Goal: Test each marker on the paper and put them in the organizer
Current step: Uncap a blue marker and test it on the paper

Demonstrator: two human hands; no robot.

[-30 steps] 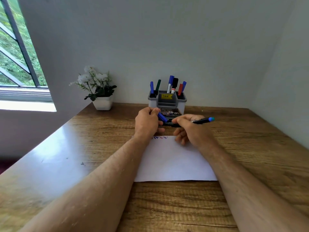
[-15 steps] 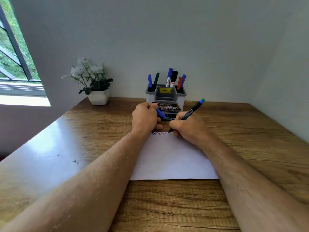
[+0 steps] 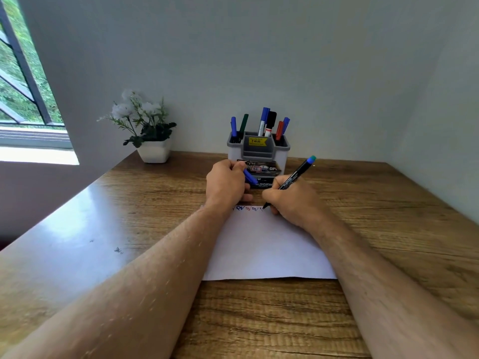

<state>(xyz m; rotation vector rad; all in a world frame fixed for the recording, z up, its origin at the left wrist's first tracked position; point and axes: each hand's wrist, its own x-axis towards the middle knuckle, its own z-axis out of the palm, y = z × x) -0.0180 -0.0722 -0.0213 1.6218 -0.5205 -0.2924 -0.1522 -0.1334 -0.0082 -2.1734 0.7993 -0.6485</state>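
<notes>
The right hand pinches a black marker, tip on the far edge of the paper on the desk, while the left hand's grip curls round a blue cap before the organizer.

Right hand swung marker from level to steep, tip now down on paper
</notes>
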